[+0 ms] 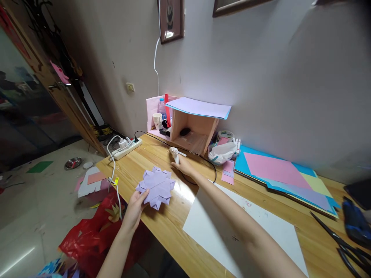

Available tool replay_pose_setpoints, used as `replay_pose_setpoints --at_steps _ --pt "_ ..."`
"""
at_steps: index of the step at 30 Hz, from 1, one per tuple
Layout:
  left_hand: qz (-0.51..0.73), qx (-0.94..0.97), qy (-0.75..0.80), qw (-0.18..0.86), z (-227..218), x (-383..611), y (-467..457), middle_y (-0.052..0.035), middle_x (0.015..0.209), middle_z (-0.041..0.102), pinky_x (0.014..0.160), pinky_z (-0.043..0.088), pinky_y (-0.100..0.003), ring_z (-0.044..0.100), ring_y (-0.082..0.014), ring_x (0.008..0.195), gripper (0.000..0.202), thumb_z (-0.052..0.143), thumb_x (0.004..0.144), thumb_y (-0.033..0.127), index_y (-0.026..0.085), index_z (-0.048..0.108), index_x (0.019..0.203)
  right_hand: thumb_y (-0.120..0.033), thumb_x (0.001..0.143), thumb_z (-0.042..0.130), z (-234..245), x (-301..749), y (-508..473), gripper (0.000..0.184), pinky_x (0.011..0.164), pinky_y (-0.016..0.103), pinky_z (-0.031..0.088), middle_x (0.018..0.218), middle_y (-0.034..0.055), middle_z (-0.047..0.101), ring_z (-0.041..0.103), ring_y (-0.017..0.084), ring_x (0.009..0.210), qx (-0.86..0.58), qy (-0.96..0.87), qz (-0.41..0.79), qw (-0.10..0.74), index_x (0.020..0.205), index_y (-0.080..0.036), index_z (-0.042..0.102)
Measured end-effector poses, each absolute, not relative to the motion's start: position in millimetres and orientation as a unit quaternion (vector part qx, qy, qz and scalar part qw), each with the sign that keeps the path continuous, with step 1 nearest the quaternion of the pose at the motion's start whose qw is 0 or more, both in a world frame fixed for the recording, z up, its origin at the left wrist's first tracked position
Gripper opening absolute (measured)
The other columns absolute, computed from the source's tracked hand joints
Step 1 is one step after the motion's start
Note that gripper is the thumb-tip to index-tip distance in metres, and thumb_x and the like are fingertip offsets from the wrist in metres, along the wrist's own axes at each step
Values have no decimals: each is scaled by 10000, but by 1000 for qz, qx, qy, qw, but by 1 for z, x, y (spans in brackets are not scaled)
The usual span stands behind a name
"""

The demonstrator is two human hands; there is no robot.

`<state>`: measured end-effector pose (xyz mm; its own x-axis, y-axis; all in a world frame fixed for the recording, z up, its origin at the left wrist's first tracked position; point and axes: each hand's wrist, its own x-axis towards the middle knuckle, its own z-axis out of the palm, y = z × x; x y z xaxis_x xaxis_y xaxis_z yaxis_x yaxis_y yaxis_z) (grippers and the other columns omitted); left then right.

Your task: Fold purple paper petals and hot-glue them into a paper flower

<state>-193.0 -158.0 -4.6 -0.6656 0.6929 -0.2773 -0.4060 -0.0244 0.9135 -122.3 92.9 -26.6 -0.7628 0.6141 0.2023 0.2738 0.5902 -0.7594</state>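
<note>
My left hand [136, 206] holds a folded lilac paper flower [156, 186] by its near edge, just above the wooden table [162, 222]. My right hand [183, 165] reaches far across the table and is closed around a small white tube-like object [174, 153], possibly a glue bottle, near a black cable [203, 160]. The fingers are wrapped round its lower part.
A white sheet [261, 227] lies under my right forearm. Coloured paper sheets [278, 172] are stacked at right, scissors [339, 241] at the far right. A small wooden shelf [194, 133] topped with lilac paper stands by the wall. A power strip [127, 148] sits at the table's left corner. Red plastic [92, 235] lies on the floor.
</note>
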Motion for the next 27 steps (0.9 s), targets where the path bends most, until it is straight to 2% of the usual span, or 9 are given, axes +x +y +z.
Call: replay_pose_setpoints --at_steps 3,6,9,11,13,17,21,24,27 --pt "673 179 585 417 1 -171 -148 -82 1052 655 722 516 -294 629 -214 908 424 694 662 376 167 591 1016 -299 703 603 -16 -94 88 308 819 349 390 944 86 599 525 220 883 -261 -861 359 246 971 -157 555" --pt "657 249 597 386 8 -148 -128 -88 1022 668 806 491 -304 612 -227 959 375 686 667 381 152 623 957 -313 804 459 -6 -35 84 253 848 343 380 983 84 590 517 203 939 -289 -840 356 289 987 -172 563" --pt "618 382 592 348 19 -122 -101 -79 1025 672 858 466 -317 607 -230 974 287 622 733 338 175 651 968 -456 816 430 3 45 82 328 680 284 436 842 52 616 571 164 756 -336 -720 510 330 890 -175 582" --pt "554 531 561 312 29 -101 -79 -62 1053 667 915 432 -335 600 -219 1003 244 540 795 279 222 667 997 -569 797 387 9 99 79 455 515 256 413 611 30 584 535 141 534 -383 -607 644 264 791 -158 582" --pt "478 674 497 265 37 -77 -55 -39 1125 638 995 361 -371 560 -208 1085 291 478 822 206 285 660 1035 -612 797 370 16 147 72 515 524 253 435 634 56 613 579 147 570 -386 -505 743 209 788 -152 601" --pt "369 813 409 189 41 -26 -15 -13 1222 576 1091 159 -463 447 -204 1217 338 454 833 151 346 650 1027 -512 757 550 29 212 54 403 659 254 474 844 75 665 621 146 726 -372 -443 779 242 930 -159 636" --pt "359 834 393 143 30 16 7 -21 1388 403 1091 90 -502 285 -207 1319 427 407 835 94 338 584 1137 -366 670 690 35 253 39 354 732 260 461 925 58 656 611 157 832 -403 -481 703 334 957 -167 632" --pt "429 757 437 230 19 37 15 -70 1454 278 1080 165 -484 236 -224 1338 464 424 831 134 282 465 1269 -380 664 688 35 280 31 377 721 271 461 925 60 654 607 170 838 -438 -486 648 389 966 -163 622" --pt "476 596 465 449 10 56 22 -136 1361 413 995 343 -454 467 -245 1189 433 459 839 296 227 451 1267 -393 643 700 28 303 26 397 659 267 457 836 50 658 608 160 732 -462 -489 606 425 941 -143 618"
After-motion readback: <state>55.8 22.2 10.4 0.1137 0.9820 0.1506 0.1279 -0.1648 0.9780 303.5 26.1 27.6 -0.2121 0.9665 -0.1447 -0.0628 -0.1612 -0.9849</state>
